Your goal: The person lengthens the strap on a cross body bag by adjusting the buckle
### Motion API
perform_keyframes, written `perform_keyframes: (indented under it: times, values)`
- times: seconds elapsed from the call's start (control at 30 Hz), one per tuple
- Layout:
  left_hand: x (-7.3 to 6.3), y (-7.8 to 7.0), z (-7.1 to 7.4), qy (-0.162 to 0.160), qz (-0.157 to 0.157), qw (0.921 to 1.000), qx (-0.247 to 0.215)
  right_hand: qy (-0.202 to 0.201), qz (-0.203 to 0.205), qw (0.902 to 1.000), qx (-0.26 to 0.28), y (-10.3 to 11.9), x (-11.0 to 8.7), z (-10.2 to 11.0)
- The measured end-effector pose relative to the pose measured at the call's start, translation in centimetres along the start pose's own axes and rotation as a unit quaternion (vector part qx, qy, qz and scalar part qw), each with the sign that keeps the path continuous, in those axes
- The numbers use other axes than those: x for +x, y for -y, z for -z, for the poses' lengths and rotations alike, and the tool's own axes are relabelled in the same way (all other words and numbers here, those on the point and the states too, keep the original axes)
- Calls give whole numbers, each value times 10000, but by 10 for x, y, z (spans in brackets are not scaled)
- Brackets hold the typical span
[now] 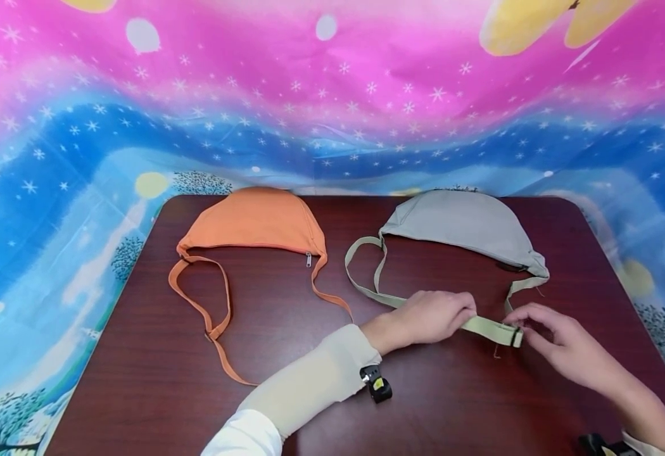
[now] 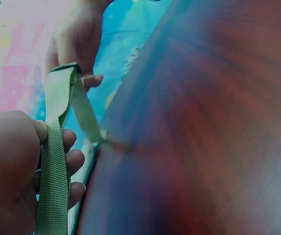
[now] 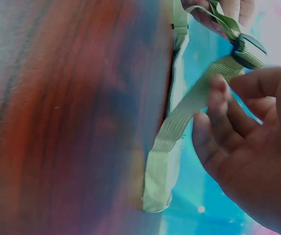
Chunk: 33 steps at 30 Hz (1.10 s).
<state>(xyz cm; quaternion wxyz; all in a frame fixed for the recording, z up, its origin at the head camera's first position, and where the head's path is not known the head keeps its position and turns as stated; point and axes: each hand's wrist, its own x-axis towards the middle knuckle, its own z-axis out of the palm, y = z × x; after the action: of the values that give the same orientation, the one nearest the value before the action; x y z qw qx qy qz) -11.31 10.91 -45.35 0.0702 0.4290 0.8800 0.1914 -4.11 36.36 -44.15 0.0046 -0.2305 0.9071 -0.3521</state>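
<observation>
A grey waist bag (image 1: 460, 218) lies at the back right of the table, with its pale green webbing strap (image 1: 483, 329) drawn toward the front. My left hand (image 1: 432, 315) grips this strap, thumb on one side and curled fingers on the other in the left wrist view. A dark slider buckle (image 1: 516, 337) sits at the strap's raised end. Right at that buckle, my right hand (image 1: 566, 345) holds the strap between thumb and fingers. From there, the strap slopes back to the bag's right corner in the right wrist view (image 3: 184, 115).
An orange waist bag (image 1: 253, 218) lies at the back left, its orange strap (image 1: 221, 354) looping forward and passing under my left forearm. The dark wooden table (image 1: 156, 392) has rounded back corners. A printed cloth (image 1: 332, 95) hangs behind it and around its sides.
</observation>
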Motion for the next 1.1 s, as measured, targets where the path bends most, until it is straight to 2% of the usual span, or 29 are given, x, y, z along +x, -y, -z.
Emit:
perform_keyframes:
  times: [0.13,0.27,0.4,0.63,0.87,0.97,1.1]
  values:
    - [-2,11,10,-214,114,9995,-212,-573,509,9965,-339,8,9,-2]
    - [-6,19,16,-326,228,9975,-582,-929,655,9911,-693,16,22,-4]
    - [-10,25,20,-411,256,9948,-897,-1146,818,9882,-609,22,36,-7]
    - [-16,33,25,-553,340,9922,-1064,-1268,585,9894,-409,34,47,-13]
    - [-19,35,27,-811,352,9901,-1091,-1381,539,9884,-334,38,47,-15]
    - [-19,35,25,-1056,190,9865,-1240,-1482,364,9878,-308,40,47,-15]
    - [-17,34,24,-1501,-219,9787,-1380,-1654,156,9859,-194,42,50,-15]
